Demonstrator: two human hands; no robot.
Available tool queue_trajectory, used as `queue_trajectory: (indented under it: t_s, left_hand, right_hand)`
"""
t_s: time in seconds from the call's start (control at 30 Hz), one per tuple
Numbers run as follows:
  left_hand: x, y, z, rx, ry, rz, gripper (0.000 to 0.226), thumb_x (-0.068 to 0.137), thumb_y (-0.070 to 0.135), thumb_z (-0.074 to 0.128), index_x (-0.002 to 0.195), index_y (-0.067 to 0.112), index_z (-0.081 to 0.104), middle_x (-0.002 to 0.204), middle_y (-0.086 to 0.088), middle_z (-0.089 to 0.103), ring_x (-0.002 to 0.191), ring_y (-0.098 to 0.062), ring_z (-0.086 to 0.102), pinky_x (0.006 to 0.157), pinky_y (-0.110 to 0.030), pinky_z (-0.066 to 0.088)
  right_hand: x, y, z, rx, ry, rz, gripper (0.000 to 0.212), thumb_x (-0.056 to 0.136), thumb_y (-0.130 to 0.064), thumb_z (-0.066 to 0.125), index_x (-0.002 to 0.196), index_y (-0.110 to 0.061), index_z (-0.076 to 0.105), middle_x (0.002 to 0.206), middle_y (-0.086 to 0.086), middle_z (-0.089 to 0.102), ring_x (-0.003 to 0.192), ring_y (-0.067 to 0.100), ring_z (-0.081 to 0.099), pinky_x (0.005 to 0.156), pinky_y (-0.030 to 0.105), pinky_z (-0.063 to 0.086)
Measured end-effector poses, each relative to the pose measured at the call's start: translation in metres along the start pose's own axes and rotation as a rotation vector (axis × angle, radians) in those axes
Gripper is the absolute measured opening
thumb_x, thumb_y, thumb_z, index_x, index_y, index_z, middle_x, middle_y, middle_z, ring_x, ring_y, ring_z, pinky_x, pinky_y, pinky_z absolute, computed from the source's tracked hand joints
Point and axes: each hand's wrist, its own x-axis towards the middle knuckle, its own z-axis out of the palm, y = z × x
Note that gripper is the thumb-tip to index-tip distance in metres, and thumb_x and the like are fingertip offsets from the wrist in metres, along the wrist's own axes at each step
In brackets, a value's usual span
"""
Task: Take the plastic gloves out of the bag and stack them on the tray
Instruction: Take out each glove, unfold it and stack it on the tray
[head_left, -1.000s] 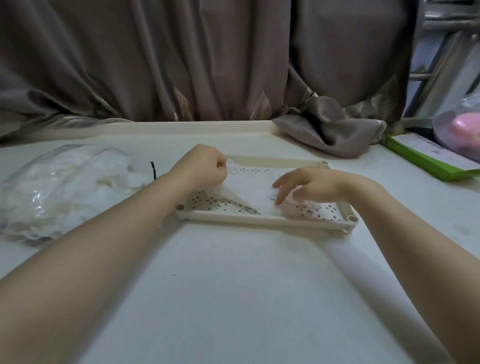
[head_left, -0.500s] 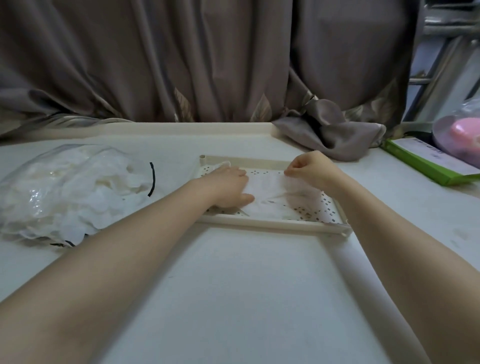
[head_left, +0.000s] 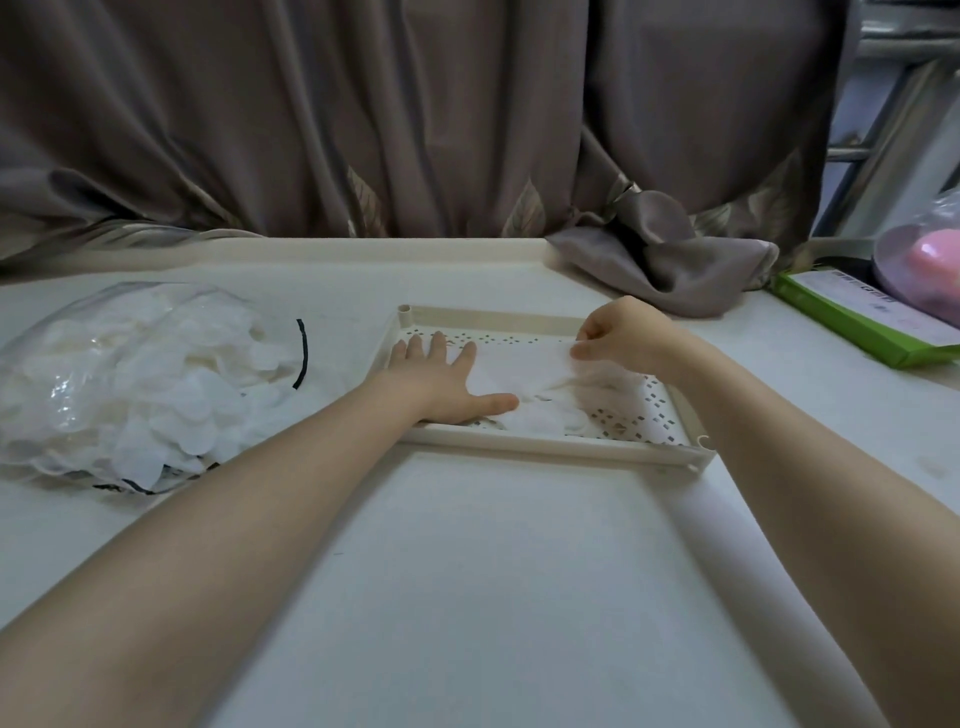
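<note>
The left hand (head_left: 441, 379) lies flat on the tray (head_left: 545, 449), its fingers straight and spread, the thumb stretched to the right, and it presses down the left part of a thin plastic glove (head_left: 524, 374). The right hand (head_left: 618, 332) has its fingers curled and pinches the right edge of the same glove near the far right side of the tray. The glove is spread over the perforated floor of the tray between the two hands; it is half transparent, so I cannot tell if one glove or several lie there. The bag (head_left: 130, 384), clear and full of white gloves, rests on the table (head_left: 467, 571) well to the left of the tray. A green box (head_left: 862, 322) lies at the far right.
</note>
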Motion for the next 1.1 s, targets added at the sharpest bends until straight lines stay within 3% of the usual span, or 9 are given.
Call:
queue_trajectory:
  t_s: [0.27,0.53,0.63,0.7,0.8,0.87,0.93,1.0,1.1]
  left_hand:
    - [-0.002,0.001,0.002,-0.110,0.006,-0.008,0.108,0.071,0.086,0.031,0.144,0.028,-0.023,0.156,-0.011,-0.017,0.144,-0.033,-0.013,0.117,-0.043,-0.003]
    - [-0.003,0.001,0.002,-0.094,0.008,-0.015,0.110,0.068,0.088,0.030,0.144,0.029,-0.024,0.156,-0.011,-0.017,0.143,-0.034,-0.013,0.116,-0.045,-0.008]
    - [-0.004,0.000,0.002,-0.094,-0.003,0.000,0.107,0.068,0.088,0.030,0.143,0.034,-0.024,0.156,-0.012,-0.018,0.143,-0.034,-0.014,0.114,-0.046,-0.009]
    - [-0.005,-0.002,0.001,-0.100,-0.025,0.016,0.098,0.069,0.088,0.025,0.142,0.041,-0.022,0.156,-0.011,-0.018,0.143,-0.034,-0.014,0.114,-0.048,-0.010]
    - [-0.003,-0.004,0.000,-0.140,-0.057,0.030,0.076,0.076,0.083,0.011,0.141,0.051,-0.014,0.155,-0.005,-0.021,0.143,-0.034,-0.016,0.112,-0.052,-0.014]
    - [-0.001,-0.002,-0.001,-0.133,0.025,0.044,0.065,0.085,0.073,0.008,0.144,0.048,-0.005,0.155,0.002,-0.024,0.143,-0.031,-0.017,0.110,-0.055,-0.017]
    - [0.003,0.005,-0.002,-0.039,0.195,0.130,0.060,0.095,0.058,0.014,0.149,0.035,0.003,0.156,0.002,-0.021,0.144,-0.026,-0.017,0.110,-0.055,-0.017]
    - [0.005,0.012,-0.003,0.006,0.266,0.272,0.061,0.097,0.048,0.023,0.150,0.022,0.007,0.158,0.000,-0.011,0.145,-0.023,-0.008,0.115,-0.048,-0.008]
    - [0.008,0.016,0.000,-0.083,0.115,0.298,0.070,0.095,0.054,0.030,0.151,0.021,0.006,0.159,-0.004,-0.002,0.146,-0.022,0.001,0.118,-0.036,0.002]
  right_hand:
    - [-0.006,-0.022,0.001,0.275,0.072,-0.160,0.011,0.095,-0.027,0.049,0.089,-0.018,0.052,0.076,-0.002,0.057,0.060,0.012,0.046,0.050,0.020,0.037]
    - [-0.009,-0.024,0.001,0.855,-0.136,0.176,0.019,0.099,-0.012,0.043,0.081,-0.011,0.048,0.079,0.010,0.051,0.061,0.018,0.055,0.051,0.031,0.056]
    - [-0.017,-0.013,-0.008,0.481,-0.121,0.246,0.002,0.095,-0.010,0.053,0.093,-0.010,0.053,0.073,0.005,0.051,0.048,0.012,0.046,0.039,0.018,0.048]
    - [-0.021,-0.004,-0.012,0.243,-0.109,0.251,0.011,0.092,-0.013,0.058,0.102,-0.010,0.056,0.069,0.004,0.054,0.050,0.014,0.043,0.040,0.020,0.047]
    - [-0.020,0.000,-0.012,-0.102,-0.039,0.219,0.026,0.089,-0.022,0.062,0.108,-0.006,0.060,0.092,0.014,0.064,0.077,0.027,0.061,0.067,0.033,0.053]
    - [-0.017,-0.002,-0.006,-0.358,0.163,0.128,0.034,0.091,-0.029,0.056,0.118,-0.009,0.057,0.121,0.015,0.056,0.109,0.034,0.052,0.089,0.040,0.045]
    - [-0.022,-0.013,0.005,-0.285,0.273,-0.081,0.038,0.093,-0.031,0.052,0.126,-0.013,0.052,0.134,0.012,0.047,0.123,0.032,0.041,0.098,0.038,0.036]
    - [-0.030,-0.027,0.021,-0.153,0.113,-0.303,0.049,0.092,-0.032,0.054,0.135,-0.012,0.043,0.143,0.009,0.040,0.133,0.026,0.034,0.106,0.033,0.028]
    - [-0.035,-0.030,0.046,-0.360,-0.175,-0.360,0.068,0.091,-0.049,0.049,0.143,-0.010,0.028,0.154,0.005,0.026,0.144,0.023,0.014,0.117,0.036,0.009]
